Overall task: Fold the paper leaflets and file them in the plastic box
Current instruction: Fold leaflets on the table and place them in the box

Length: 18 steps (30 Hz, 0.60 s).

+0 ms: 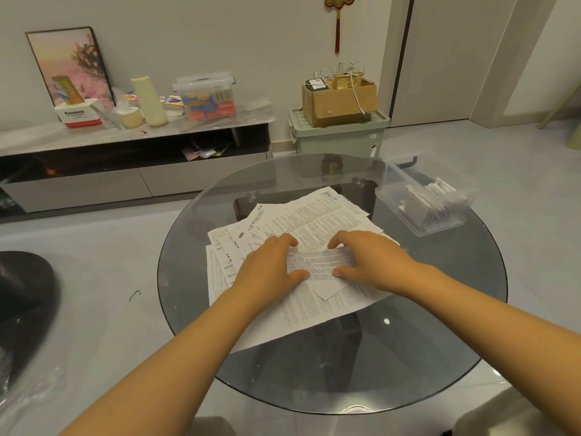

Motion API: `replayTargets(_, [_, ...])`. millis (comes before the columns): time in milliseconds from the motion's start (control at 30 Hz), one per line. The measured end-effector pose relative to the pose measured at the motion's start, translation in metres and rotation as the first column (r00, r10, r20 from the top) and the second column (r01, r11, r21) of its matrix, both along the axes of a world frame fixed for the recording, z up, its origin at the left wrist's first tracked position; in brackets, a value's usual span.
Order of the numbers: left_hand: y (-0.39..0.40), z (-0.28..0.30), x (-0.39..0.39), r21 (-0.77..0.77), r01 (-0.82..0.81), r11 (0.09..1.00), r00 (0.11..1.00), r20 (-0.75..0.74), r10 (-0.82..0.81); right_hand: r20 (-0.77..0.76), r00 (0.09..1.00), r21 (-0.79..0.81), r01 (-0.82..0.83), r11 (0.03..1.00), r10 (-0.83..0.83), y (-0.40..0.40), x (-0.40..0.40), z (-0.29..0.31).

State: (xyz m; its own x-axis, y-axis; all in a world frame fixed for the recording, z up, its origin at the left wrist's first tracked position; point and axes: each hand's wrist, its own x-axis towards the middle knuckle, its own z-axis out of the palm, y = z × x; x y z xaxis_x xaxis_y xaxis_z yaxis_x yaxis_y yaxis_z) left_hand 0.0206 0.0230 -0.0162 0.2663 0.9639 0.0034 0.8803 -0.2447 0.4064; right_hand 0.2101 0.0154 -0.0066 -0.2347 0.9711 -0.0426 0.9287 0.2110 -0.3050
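1. Two bare hands, the left hand (267, 265) and the right hand (367, 262), over one folded leaflet (320, 262).
2. One loose pile of unfolded leaflets (314, 221); exact number unclear.
3. One clear plastic box (421, 202) at the round glass table's (408, 357) far right edge.
4. One cardboard box (339, 102) on one green storage bin (339, 136).

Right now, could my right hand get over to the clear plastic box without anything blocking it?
Probably yes. The plastic box sits open-topped, forward and right of the right hand, with only bare glass table between them.
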Motion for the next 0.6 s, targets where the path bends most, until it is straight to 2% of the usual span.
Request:
replayTargets(200, [0.004, -0.003, -0.001, -0.005, -0.039, 0.999, 0.999, 0.008, 0.039, -0.014, 0.999, -0.050, -0.040, 0.998, 0.039, 0.003, 0.007, 0.003])
replayTargets(400, [-0.004, 0.004, 0.002, 0.147, 0.148, 0.978, 0.989, -0.048, -0.142, -0.045, 0.996, -0.104, -0.077, 0.992, 0.073, -0.006, 0.009, 0.004])
replayTargets(600, [-0.010, -0.002, 0.000, -0.013, 0.344, 0.939, 0.938, -0.039, -0.344, -0.133, 0.983, -0.212, -0.153, 0.965, 0.127, -0.015, 0.010, 0.009])
